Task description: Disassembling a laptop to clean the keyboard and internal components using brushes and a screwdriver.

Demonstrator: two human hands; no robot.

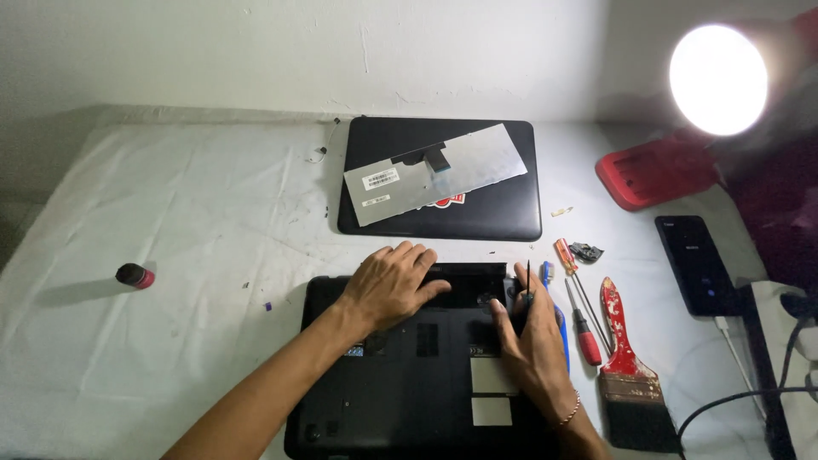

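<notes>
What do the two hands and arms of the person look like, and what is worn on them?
Both forearms are bare, with no sleeves in view and no gloves. The right hand has a thin beaded bracelet around its wrist. The left hand shows no ring, watch or bracelet.

Black laptop base [409, 375]: lies upside down, flat on the white-covered desk [170, 341], underside facing up. Vent slots and two pale rectangular labels visible on the bottom panel. An open recess runs along its far edge.

Thin black tool [528, 285]: slender, pointed, held upright at the base's far right corner, tip up.
</notes>
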